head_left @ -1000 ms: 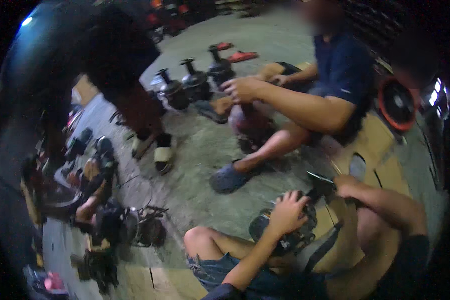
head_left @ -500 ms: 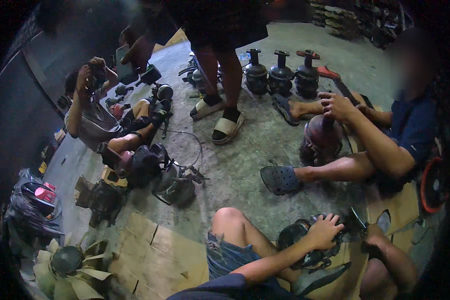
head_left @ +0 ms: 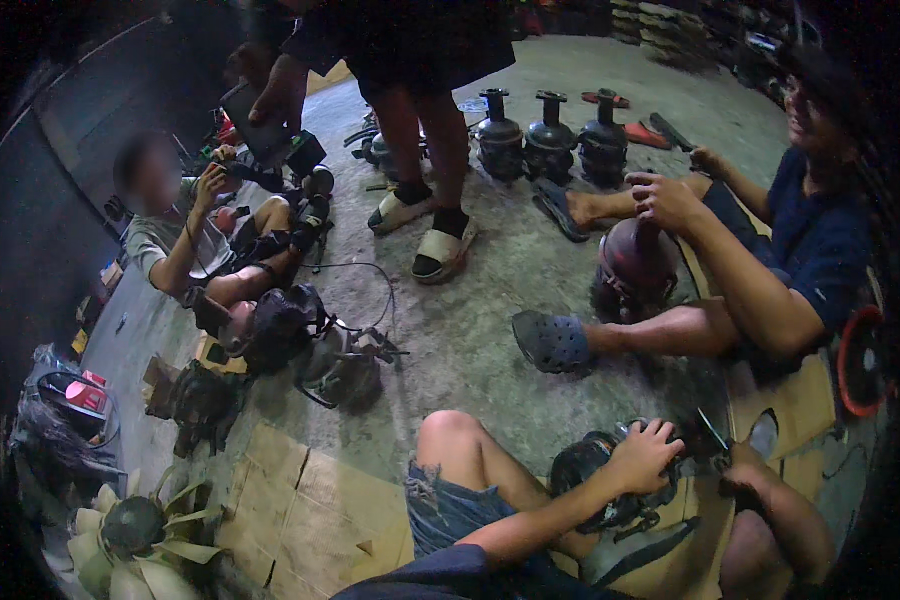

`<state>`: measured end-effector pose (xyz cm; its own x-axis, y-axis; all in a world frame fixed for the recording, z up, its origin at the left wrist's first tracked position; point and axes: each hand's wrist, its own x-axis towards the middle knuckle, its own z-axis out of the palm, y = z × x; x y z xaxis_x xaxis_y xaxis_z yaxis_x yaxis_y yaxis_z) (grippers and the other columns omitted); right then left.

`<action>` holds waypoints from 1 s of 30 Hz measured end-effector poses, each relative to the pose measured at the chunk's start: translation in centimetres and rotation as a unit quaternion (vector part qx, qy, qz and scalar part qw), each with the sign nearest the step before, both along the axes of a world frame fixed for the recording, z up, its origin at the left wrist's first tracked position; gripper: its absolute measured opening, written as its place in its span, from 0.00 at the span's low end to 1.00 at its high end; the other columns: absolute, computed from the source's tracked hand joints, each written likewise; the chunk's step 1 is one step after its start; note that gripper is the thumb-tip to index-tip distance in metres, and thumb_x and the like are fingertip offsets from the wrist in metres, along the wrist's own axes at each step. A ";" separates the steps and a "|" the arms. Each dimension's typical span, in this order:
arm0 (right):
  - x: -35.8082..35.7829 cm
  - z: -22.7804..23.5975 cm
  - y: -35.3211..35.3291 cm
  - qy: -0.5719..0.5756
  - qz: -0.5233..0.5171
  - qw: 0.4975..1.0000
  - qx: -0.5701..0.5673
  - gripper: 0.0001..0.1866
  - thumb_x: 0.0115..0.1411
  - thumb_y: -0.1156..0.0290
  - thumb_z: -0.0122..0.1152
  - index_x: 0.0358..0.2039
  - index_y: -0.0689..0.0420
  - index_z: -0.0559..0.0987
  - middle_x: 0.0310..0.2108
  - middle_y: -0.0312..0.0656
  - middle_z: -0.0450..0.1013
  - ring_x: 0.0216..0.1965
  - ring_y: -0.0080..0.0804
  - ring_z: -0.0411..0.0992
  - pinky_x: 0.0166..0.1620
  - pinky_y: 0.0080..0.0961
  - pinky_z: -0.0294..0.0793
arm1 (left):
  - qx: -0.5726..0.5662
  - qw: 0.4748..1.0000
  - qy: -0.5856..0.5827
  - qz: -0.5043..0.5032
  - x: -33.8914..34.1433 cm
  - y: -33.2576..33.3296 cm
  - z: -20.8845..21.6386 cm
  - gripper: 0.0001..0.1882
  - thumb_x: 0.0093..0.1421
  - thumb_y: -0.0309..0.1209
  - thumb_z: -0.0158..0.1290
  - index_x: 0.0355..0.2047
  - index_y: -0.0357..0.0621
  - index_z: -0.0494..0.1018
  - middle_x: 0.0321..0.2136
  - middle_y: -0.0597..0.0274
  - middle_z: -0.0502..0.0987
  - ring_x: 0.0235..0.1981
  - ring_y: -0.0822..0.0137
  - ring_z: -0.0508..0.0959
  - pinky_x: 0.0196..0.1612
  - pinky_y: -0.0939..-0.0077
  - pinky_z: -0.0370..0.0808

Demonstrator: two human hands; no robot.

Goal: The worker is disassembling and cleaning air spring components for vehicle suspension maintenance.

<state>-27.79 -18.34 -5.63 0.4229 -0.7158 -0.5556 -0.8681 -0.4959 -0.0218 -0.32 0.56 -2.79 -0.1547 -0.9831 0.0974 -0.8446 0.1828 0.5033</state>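
At the lower right, a round black metal machine part (head_left: 582,470) sits in front of me on cardboard. My left hand (head_left: 646,458) is laid over its top, with the fingers curled down onto it. Beside it, my right hand (head_left: 752,468) is closed around a thin, shiny metal tool (head_left: 713,430). The tool's shaft points up and to the left, near the part but apart from it. Its grip is hidden in my fist, and I cannot make out its exact kind. My bent leg (head_left: 460,455), in torn denim shorts, is left of the part.
Cardboard (head_left: 320,510) covers the floor near me, with a bladed fan (head_left: 135,527) at lower left. Dark machine parts (head_left: 342,375) lie at centre left. Co-workers sit left and right; another person stands behind. Three black bottle-shaped housings (head_left: 550,140) stand farther back.
My view has shifted slightly. My left hand's fingers have drawn in a little on the part. The seated person at left has lowered their raised hands.
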 end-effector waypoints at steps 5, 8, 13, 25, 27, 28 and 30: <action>-0.3 -0.5 -0.6 -0.084 0.003 0.996 0.014 0.24 0.55 0.57 0.68 0.46 0.62 0.81 0.43 0.66 0.77 0.46 0.66 0.77 0.49 0.51 0.78 | -0.009 1.000 0.013 -0.002 0.0 0.0 -0.2 0.36 0.46 0.40 0.68 0.58 0.51 0.72 0.53 0.51 0.70 0.60 0.50 0.68 0.54 0.49 0.70; -0.5 -0.8 -0.8 -0.076 0.007 0.997 0.012 0.23 0.54 0.60 0.69 0.45 0.63 0.81 0.42 0.66 0.78 0.46 0.65 0.77 0.48 0.51 0.78 | -0.010 1.000 0.007 0.002 -0.1 0.0 -0.2 0.37 0.46 0.41 0.68 0.58 0.51 0.72 0.54 0.51 0.70 0.61 0.49 0.68 0.54 0.48 0.70; -0.3 -0.5 -0.7 -0.055 0.013 0.998 0.012 0.23 0.53 0.61 0.69 0.44 0.64 0.81 0.40 0.66 0.78 0.45 0.64 0.78 0.48 0.50 0.78 | -0.009 1.000 0.011 -0.002 0.0 0.0 -0.3 0.36 0.46 0.42 0.68 0.57 0.52 0.72 0.55 0.50 0.70 0.61 0.49 0.67 0.55 0.47 0.70; -0.4 -1.3 -1.1 -0.046 0.013 0.999 -0.019 0.24 0.53 0.59 0.68 0.43 0.67 0.82 0.43 0.65 0.78 0.47 0.62 0.78 0.52 0.48 0.78 | -0.024 1.000 -0.014 0.009 -0.1 0.0 -0.3 0.35 0.46 0.42 0.68 0.56 0.51 0.73 0.53 0.52 0.70 0.60 0.50 0.68 0.53 0.51 0.71; -0.6 -1.4 -1.4 -0.042 -0.001 0.999 0.008 0.24 0.52 0.59 0.69 0.42 0.68 0.82 0.43 0.64 0.78 0.49 0.61 0.77 0.52 0.47 0.78 | -0.019 1.000 -0.008 0.007 -0.1 0.0 -0.2 0.35 0.46 0.42 0.68 0.56 0.51 0.73 0.53 0.52 0.70 0.60 0.50 0.68 0.52 0.51 0.71; -0.6 -1.5 -1.4 -0.049 0.006 0.999 0.016 0.24 0.52 0.59 0.69 0.42 0.68 0.82 0.43 0.64 0.78 0.49 0.61 0.77 0.52 0.47 0.78 | -0.015 1.000 -0.003 0.004 0.0 0.0 -0.1 0.35 0.46 0.41 0.68 0.56 0.51 0.73 0.53 0.52 0.70 0.60 0.50 0.68 0.52 0.51 0.70; -0.7 -1.5 -1.5 -0.034 0.002 0.999 0.011 0.25 0.51 0.61 0.69 0.45 0.66 0.82 0.46 0.64 0.77 0.51 0.61 0.76 0.54 0.47 0.77 | -0.011 1.000 -0.003 0.004 0.0 0.0 -0.1 0.35 0.47 0.41 0.68 0.56 0.51 0.73 0.53 0.52 0.70 0.61 0.50 0.68 0.52 0.51 0.70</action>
<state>-28.47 -19.84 -7.15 0.4635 -0.7020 -0.5408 -0.8620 -0.4986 -0.0915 -0.34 0.60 -2.84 -0.1472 -0.9821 0.1178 -0.8492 0.1865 0.4940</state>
